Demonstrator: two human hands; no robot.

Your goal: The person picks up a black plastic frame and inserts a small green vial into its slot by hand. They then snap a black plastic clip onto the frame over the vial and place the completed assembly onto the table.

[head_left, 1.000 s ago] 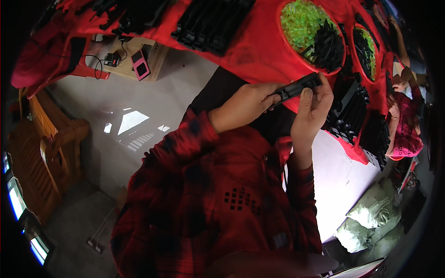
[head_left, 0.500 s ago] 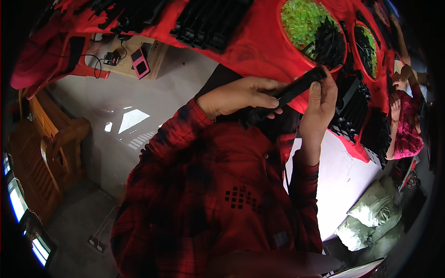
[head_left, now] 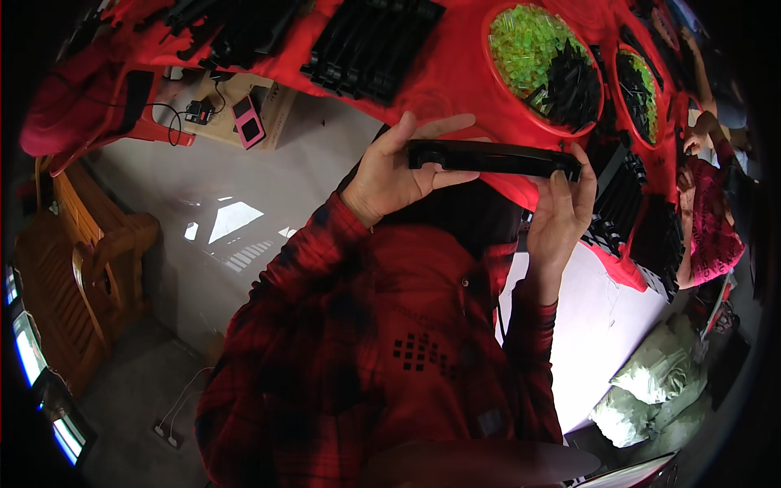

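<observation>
A long, narrow black plastic part [head_left: 492,156] lies nearly level in front of me, above the near edge of the red-covered table [head_left: 455,53]. My right hand [head_left: 561,215] grips its right end between thumb and fingers. At the other end my left hand [head_left: 382,179] has its thumb and fingers spread; some fingers pass under or behind the part, and whether they touch it I cannot tell. Beyond the part, a red basin [head_left: 567,132] contains yellow-green clear pieces [head_left: 517,49] and slim black pieces [head_left: 573,85].
Similar black parts [head_left: 370,49] lie in a row on the table, with more [head_left: 622,187] at the right. A second basin [head_left: 636,93] stands beyond. Another person's arm [head_left: 687,203] is at far right. A pink device [head_left: 249,122] rests on a cardboard box; a wooden bench [head_left: 89,276] stands left.
The black part has turned from a slant to nearly level. My left hand has loosened from its left end and spread its fingers. My right hand still holds the right end.
</observation>
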